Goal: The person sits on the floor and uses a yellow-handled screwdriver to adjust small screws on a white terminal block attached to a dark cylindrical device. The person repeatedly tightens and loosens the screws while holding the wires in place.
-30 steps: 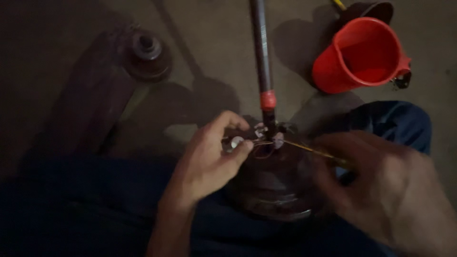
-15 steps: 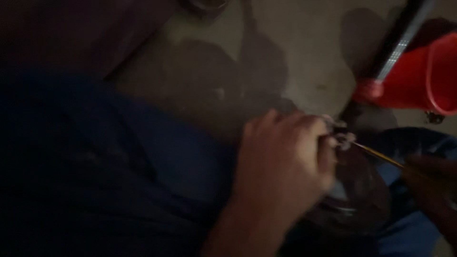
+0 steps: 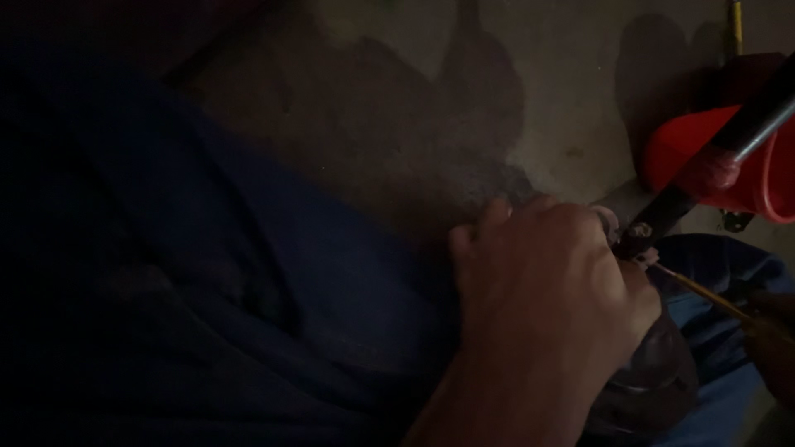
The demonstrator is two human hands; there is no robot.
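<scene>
Left hand [image 3: 551, 285] clamping rigid, heavy-looking metal fitting [image 3: 638, 240] at rod base; right hand [image 3: 774, 339] pinching thin yellow tool [image 3: 704, 294]

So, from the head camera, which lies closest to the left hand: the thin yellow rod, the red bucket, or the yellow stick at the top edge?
From the left hand:
1. Thin yellow rod, just right of it.
2. Red bucket, upper right.
3. Yellow stick, top right edge.
</scene>
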